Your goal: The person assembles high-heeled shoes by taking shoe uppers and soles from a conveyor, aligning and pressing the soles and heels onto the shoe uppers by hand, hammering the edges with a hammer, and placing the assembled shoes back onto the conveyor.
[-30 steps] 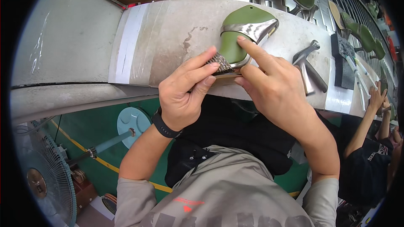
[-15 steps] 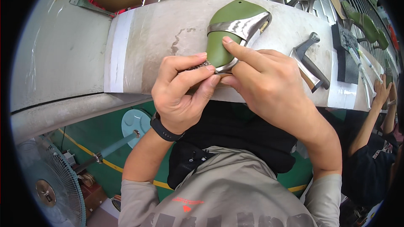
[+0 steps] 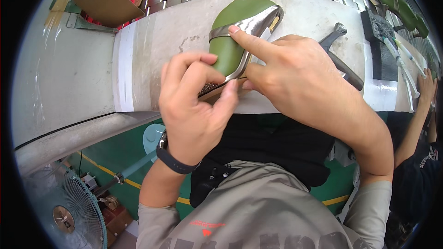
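A green shoe last (image 3: 242, 11) lies on the pale bench top, wrapped by a shiny silver strap (image 3: 256, 23). Silver trim also runs along its lower edge beside a tan sole. My right hand (image 3: 295, 71) grips the last from the right, its index fingertip pressing on the silver strap and its thumb low by the sole. At the near end, my left hand (image 3: 196, 92) is slightly blurred, fingers curled but parted from the thumb. Between them shows a dark glittery piece (image 3: 211, 87) along the sole edge; its far end is hidden by my fingers.
A metal hammer-like tool (image 3: 339, 55) lies right of the last. Beyond it are a dark block (image 3: 385, 57) and white pen-like sticks (image 3: 400, 67). More lasts (image 3: 392, 7) stand on the slatted conveyor behind. A fan (image 3: 64, 212) is at lower left; a co-worker's hand (image 3: 428, 87) shows far right.
The last has shifted left in view. My left fingers have loosened from the glittery piece, which shows more. My right index finger has moved from the green surface onto the silver strap.
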`<state>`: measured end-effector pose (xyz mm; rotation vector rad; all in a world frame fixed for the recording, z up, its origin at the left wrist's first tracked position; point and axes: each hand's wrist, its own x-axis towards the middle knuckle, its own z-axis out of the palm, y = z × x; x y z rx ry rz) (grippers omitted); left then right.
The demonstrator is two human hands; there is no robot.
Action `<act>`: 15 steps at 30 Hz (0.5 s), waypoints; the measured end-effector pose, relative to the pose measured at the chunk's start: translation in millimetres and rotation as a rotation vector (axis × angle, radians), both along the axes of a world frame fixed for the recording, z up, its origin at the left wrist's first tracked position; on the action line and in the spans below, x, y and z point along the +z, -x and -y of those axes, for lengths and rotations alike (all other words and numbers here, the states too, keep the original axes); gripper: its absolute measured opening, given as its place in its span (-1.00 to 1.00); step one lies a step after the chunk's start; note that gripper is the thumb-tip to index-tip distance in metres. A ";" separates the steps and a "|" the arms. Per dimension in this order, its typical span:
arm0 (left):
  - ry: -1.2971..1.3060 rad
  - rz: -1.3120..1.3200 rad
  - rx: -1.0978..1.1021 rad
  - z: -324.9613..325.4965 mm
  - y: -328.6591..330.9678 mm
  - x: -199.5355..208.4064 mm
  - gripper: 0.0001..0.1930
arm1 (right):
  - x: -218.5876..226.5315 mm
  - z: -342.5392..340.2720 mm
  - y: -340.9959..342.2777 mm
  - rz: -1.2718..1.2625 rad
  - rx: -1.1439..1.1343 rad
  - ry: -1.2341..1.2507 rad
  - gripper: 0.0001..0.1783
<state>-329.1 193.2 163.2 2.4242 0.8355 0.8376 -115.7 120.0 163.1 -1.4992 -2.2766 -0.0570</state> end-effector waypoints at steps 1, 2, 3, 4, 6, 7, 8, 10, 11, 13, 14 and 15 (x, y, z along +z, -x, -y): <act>-0.067 -0.044 0.017 0.4 -4.9 3.3 -0.72 | 2.4 -0.3 1.0 0.010 -0.026 0.013 -0.87; -0.047 -0.056 0.026 1.8 -5.5 3.6 -0.59 | 2.0 0.6 2.3 0.008 -0.022 0.002 -0.87; -0.058 -0.048 0.023 2.0 -6.7 2.4 -0.59 | -2.3 2.7 0.8 -0.028 -0.043 0.011 -0.82; 0.017 -0.025 0.060 3.3 -4.7 2.2 -0.52 | -6.3 4.8 -0.6 -0.063 -0.065 0.016 -0.73; 0.157 -0.215 0.041 -1.6 14.6 3.0 -0.33 | -12.9 9.7 0.9 -0.092 -0.097 -0.020 -0.72; 0.427 -0.170 0.057 -6.8 32.8 -3.5 -0.31 | -12.5 7.3 6.2 -0.138 -0.102 -0.054 -0.71; 0.387 -0.246 0.125 -10.4 41.5 9.2 -0.30 | -8.8 6.9 9.3 -0.169 -0.097 -0.004 -0.72; 0.379 -0.197 0.178 -20.9 46.8 43.0 -0.30 | -4.9 8.9 25.7 -0.327 -0.178 -0.005 -0.74; 0.409 -0.078 0.165 -27.3 41.9 62.2 -0.30 | -4.5 9.0 34.4 -0.498 -0.255 0.010 -0.75; 0.469 0.265 0.049 -31.8 14.1 97.6 -0.33 | -12.7 4.4 54.4 -0.673 -0.259 -0.027 -0.74; 0.307 0.270 -0.051 -33.8 -4.4 107.1 -0.32 | -20.5 2.7 67.0 -0.960 -0.284 -0.139 -0.75; 0.146 0.270 -0.141 -35.4 -22.8 109.4 -0.30 | -22.9 -1.1 83.4 -1.249 -0.300 -0.249 -0.77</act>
